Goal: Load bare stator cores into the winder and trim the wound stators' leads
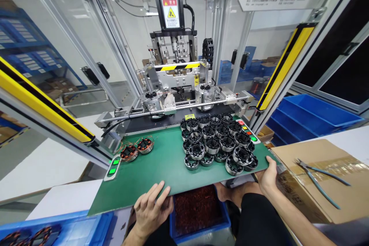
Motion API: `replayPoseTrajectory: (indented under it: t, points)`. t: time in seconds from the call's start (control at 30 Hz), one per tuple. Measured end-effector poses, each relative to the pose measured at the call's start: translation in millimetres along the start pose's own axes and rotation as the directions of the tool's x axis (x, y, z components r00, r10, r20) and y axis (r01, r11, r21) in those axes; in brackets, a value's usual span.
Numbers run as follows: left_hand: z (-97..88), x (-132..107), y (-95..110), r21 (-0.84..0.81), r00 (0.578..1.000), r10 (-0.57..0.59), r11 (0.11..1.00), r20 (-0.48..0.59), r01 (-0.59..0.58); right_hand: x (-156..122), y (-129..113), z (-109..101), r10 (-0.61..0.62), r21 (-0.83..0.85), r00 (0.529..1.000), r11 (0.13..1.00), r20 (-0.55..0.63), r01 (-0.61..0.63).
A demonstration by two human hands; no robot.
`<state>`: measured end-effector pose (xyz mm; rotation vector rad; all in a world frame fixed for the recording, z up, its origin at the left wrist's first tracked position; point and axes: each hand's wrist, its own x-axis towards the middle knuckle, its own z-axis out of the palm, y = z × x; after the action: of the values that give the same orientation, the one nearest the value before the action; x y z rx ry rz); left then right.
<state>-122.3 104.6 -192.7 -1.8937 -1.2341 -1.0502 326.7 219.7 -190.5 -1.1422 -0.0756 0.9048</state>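
Note:
My left hand (152, 207) lies at the front edge of the green tabletop (161, 165), its fingers stretched out over the edge and holding nothing. At the right front corner, my right hand (268, 175) clasps the tabletop, thumb on top; its other fingers are hidden underneath. Between the hands, on the right half, stands a stacked group of black-and-silver motor stator cores (212, 145) without wire. Two stators wound with copper wire (145, 145) sit at the left, loose wire ends sticking out.
Behind the tabletop stands a winding machine (180, 77) with two round fixtures, flanked by yellow light curtains (285, 67). Pliers (318, 180) lie on a cardboard box (311, 161) at right. Blue bins (314, 117) stand beyond. Below is a blue bin of copper scraps (198, 209).

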Motion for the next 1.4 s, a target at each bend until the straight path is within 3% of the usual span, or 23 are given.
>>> replayPoseTrajectory:
  t: [1.4]
  points:
    - [1.2,-5.4,-1.9,-0.008,1.0,-0.011,1.0,0.008,0.011,7.2,4.2,-5.1,0.009,0.034,1.0,0.999,0.009,-0.01]
